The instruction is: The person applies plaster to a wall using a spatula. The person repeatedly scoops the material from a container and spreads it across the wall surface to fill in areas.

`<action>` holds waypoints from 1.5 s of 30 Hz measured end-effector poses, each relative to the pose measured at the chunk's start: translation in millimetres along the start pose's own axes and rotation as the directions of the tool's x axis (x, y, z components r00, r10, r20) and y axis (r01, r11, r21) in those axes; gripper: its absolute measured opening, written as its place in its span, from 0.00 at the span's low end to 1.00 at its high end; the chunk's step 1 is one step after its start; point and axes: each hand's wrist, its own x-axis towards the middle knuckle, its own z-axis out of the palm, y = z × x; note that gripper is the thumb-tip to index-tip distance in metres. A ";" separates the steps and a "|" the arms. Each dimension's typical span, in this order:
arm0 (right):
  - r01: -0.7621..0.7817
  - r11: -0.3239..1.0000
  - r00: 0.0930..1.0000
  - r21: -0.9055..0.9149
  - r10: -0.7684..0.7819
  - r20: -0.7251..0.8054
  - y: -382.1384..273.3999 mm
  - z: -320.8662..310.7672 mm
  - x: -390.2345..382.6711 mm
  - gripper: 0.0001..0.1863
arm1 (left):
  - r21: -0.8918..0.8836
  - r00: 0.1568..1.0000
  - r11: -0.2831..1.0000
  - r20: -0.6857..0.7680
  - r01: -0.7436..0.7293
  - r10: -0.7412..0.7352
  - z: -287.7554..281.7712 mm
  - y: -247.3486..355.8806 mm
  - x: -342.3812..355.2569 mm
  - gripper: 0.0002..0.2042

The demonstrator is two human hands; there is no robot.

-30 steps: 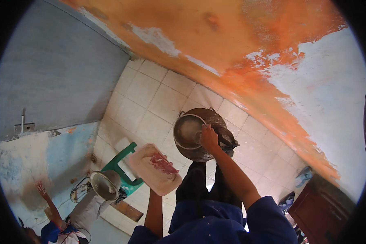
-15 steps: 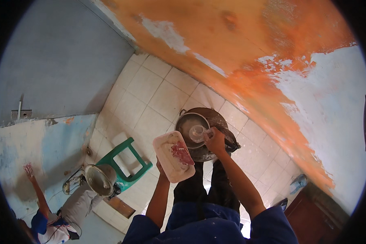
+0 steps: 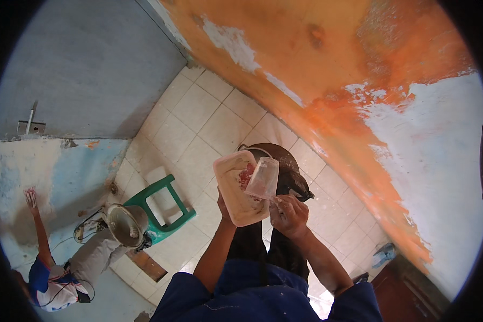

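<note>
My left hand (image 3: 224,206) holds a pale pink plastic tub (image 3: 231,190), smeared inside with beige and dark pink stuff, by its left side. My right hand (image 3: 290,217) is closed on the handle of a clear plastic scoop cup (image 3: 262,177), which is tipped over the right part of the tub. Whether liquid is running from it I cannot tell. Behind both, on the floor, a metal pot on a dark round base (image 3: 282,162) is mostly hidden by the tub and cup.
At left a co-worker (image 3: 56,284) has a stained hand (image 3: 31,199) at the peeling wall. Beside them are a bucket (image 3: 126,225) and green plastic stool (image 3: 183,219) on the tiled floor (image 3: 209,118). An orange wall (image 3: 306,70) runs along the right; a dark red cabinet (image 3: 397,290) stands lower right.
My right hand has lifted the cup out of the pot and brought it over the tub. My left hand has raised the tub towards the middle. The co-worker's hand has moved up the wall.
</note>
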 end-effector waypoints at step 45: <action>-0.867 0.475 0.495 0.152 0.858 0.136 44.0 25.3 -48.8 0.12 | -0.086 0.942 0.959 0.228 0.271 -0.246 38.5 22.4 -62.2 0.29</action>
